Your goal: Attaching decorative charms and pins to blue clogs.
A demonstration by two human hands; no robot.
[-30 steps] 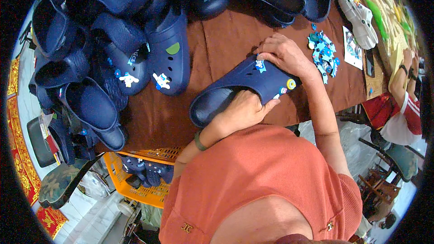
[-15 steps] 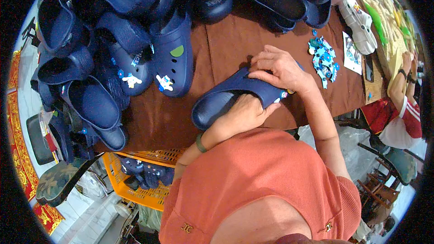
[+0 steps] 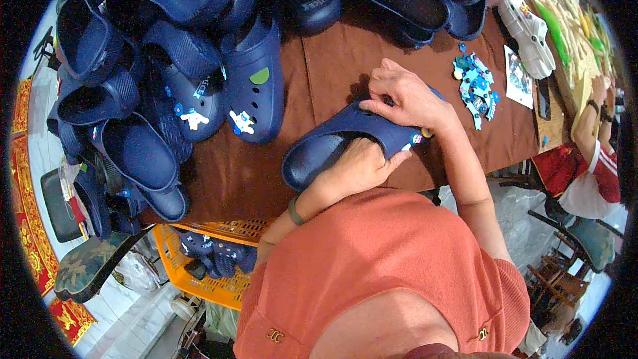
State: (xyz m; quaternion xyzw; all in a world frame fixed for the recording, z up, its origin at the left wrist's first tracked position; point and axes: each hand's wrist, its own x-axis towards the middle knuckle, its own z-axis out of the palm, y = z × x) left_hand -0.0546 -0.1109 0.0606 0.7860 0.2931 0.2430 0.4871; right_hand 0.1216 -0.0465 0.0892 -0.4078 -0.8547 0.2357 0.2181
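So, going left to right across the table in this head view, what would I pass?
Pile of navy clogs → clog with green and cartoon charms → navy clog gripped by the left hand and right hand → heap of blue charms → white clog.

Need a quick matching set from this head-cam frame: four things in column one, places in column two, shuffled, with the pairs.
Things:
1. navy clog
2. pile of blue charms
3. white clog
4. orange crate

Places:
A. below the table's near edge
B. far right end of the table
C. loose on the brown cloth, right of the hands
D. between the left hand and right hand

Pairs: 1-D, 2-C, 3-B, 4-A
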